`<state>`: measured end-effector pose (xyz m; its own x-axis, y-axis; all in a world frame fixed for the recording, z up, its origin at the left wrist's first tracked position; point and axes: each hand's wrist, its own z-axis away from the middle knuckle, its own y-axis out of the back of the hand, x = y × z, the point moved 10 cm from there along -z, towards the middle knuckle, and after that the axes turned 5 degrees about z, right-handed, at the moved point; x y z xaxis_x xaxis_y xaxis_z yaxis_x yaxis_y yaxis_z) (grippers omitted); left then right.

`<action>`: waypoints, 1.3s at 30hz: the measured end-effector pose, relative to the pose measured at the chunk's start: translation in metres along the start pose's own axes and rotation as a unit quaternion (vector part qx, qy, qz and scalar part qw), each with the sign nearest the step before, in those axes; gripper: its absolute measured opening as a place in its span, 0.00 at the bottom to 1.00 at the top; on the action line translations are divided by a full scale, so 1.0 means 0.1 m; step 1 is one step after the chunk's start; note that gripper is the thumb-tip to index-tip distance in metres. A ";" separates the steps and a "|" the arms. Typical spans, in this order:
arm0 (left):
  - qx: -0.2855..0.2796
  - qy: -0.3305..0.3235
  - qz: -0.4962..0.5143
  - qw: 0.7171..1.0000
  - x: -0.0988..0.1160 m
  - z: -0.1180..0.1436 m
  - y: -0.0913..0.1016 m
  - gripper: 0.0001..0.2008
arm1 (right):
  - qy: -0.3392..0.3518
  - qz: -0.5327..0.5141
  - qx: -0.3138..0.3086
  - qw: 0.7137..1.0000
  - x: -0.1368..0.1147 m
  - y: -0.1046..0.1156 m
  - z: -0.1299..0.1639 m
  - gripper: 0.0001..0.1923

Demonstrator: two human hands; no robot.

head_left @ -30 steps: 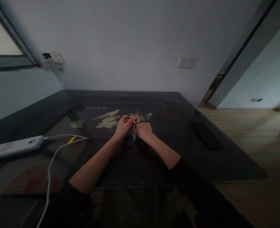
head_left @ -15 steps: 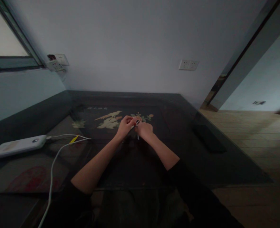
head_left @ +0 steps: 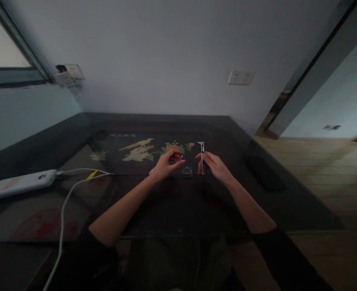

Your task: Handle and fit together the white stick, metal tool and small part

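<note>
My right hand point(head_left: 214, 163) grips a silver T-shaped razor point(head_left: 202, 158) by its handle, with the head pointing up and away from me. To its left, my left hand point(head_left: 170, 160) pinches a small dark piece point(head_left: 182, 157) between thumb and fingertips; its kind is too small to make out. On the dark tabletop between the hands lies a small clear-and-dark case point(head_left: 187, 171). Something thin and white point(head_left: 151, 171) peeks out beside my left wrist, mostly hidden by it.
The dark glossy table point(head_left: 196, 210) bears a bird-and-flower picture point(head_left: 137, 153). A white power bank point(head_left: 22, 184) with a white cable point(head_left: 62, 218) is on the left. A flat black object point(head_left: 265, 173) lies on the right. Behind stands a wall with sockets point(head_left: 240, 77).
My hands were together and are now apart; the right one has moved right with the razor upright in it. The small case between them has come into view.
</note>
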<state>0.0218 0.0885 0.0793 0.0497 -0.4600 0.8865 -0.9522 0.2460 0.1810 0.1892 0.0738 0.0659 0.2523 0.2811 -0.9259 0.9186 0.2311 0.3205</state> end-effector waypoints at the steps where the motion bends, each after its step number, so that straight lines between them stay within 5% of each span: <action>1: -0.006 -0.007 -0.008 1.000 0.03 0.01 -0.01 0.16 | 0.006 0.000 0.000 1.000 0.00 0.01 0.02 0.20; 9: -0.006 -0.035 -0.039 0.999 0.15 0.02 0.00 0.17 | -0.009 -0.025 -0.005 1.000 0.17 0.01 0.01 0.18; 22: -0.034 -0.068 -0.059 0.995 0.21 0.05 -0.04 0.20 | 0.080 0.088 0.017 0.993 -0.01 0.01 0.03 0.15; 39: -0.071 -0.067 -0.120 0.988 0.31 0.10 -0.14 0.21 | 0.076 0.113 0.005 0.991 -0.04 0.00 0.04 0.16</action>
<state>0.0333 0.0622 0.1004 0.2194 -0.6264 0.7480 -0.8658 0.2284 0.4452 0.1889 0.0687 0.0690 0.4042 0.4623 -0.7892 0.8466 0.1375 0.5142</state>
